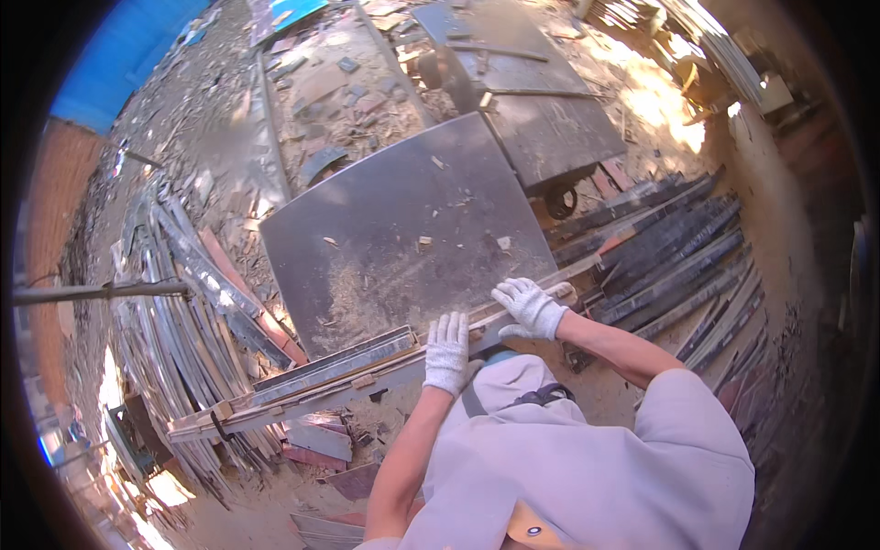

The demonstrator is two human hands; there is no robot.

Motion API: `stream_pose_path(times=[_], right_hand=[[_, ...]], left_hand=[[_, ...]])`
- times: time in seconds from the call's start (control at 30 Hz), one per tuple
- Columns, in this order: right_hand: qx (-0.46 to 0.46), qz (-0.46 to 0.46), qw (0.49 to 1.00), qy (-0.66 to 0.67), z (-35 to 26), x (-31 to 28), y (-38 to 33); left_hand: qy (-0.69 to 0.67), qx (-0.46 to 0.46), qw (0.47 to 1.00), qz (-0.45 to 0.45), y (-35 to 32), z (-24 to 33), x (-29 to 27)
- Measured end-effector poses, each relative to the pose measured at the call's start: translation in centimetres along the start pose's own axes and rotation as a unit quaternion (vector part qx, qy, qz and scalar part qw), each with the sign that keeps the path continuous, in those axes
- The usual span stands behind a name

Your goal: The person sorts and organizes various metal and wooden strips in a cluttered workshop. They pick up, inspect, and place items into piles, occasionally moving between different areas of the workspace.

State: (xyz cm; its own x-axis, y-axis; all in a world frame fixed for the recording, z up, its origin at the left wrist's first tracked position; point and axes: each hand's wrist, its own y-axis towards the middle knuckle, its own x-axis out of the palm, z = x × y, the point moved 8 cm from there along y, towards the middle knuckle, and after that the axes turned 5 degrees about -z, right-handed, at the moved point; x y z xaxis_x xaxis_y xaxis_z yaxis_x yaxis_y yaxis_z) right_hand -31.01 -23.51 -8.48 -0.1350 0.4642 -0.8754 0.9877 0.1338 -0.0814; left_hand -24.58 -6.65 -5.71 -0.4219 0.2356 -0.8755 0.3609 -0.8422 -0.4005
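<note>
A long wooden plank (316, 403) runs slantwise along the near edge of a dark flat tabletop (394, 215), jutting well past it to the left. My left hand (447, 353), in a whitish glove, lies across the plank near its middle with fingers stretched forward. Close to the plank's right end rests my right hand (532, 309), gloved alike, its fingers extended over the wood. Narrow dark-faced strips (335, 362) lie along the far side of the plank, left of my left hand. The undersides of both hands are hidden.
Sawdust (353, 298) and small wood chips are scattered on the tabletop. Piles of long strips lie at the left (188, 302) and right (678, 257). Behind stands a second dark table (555, 137). Rubble and scraps (367, 101) cover the ground beyond. A pole (101, 291) juts in from the left.
</note>
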Motion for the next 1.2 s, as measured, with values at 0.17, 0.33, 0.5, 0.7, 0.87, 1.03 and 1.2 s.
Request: stream_pose_path(times=[0.17, 0.33, 0.5, 0.7, 0.87, 1.03, 1.2], right_hand=[[0.040, -0.050, 0.982, -0.176, -0.5, 5.3, -1.1], [0.121, -0.093, 0.969, -0.194, -1.2, 5.8, -0.7], [0.141, -0.089, 0.964, -0.207, -1.2, 6.3, -0.4], [0.184, -0.048, 0.956, -0.225, -0.4, 6.7, 0.1], [0.207, -0.014, 0.941, -0.266, -0.9, 7.4, 1.3], [0.231, 0.010, 0.938, -0.260, -0.2, 7.9, 0.9], [0.211, 0.025, 0.948, -0.236, -2.6, 7.6, 0.9]], left_hand=[[0.008, -0.016, 0.998, 0.068, 3.1, -0.1, 3.5], [-0.032, -0.002, 0.998, 0.048, 3.3, 0.0, 3.9], [-0.030, 0.011, 0.997, 0.077, 3.1, 0.5, 3.3], [0.018, 0.011, 0.994, 0.103, 3.5, 0.4, 3.8], [0.020, 0.014, 0.989, 0.146, 3.3, -0.6, 4.3], [0.045, 0.011, 0.989, 0.138, 2.7, 0.6, 4.3], [0.040, 0.007, 0.989, 0.146, 1.8, -0.8, 5.5]])
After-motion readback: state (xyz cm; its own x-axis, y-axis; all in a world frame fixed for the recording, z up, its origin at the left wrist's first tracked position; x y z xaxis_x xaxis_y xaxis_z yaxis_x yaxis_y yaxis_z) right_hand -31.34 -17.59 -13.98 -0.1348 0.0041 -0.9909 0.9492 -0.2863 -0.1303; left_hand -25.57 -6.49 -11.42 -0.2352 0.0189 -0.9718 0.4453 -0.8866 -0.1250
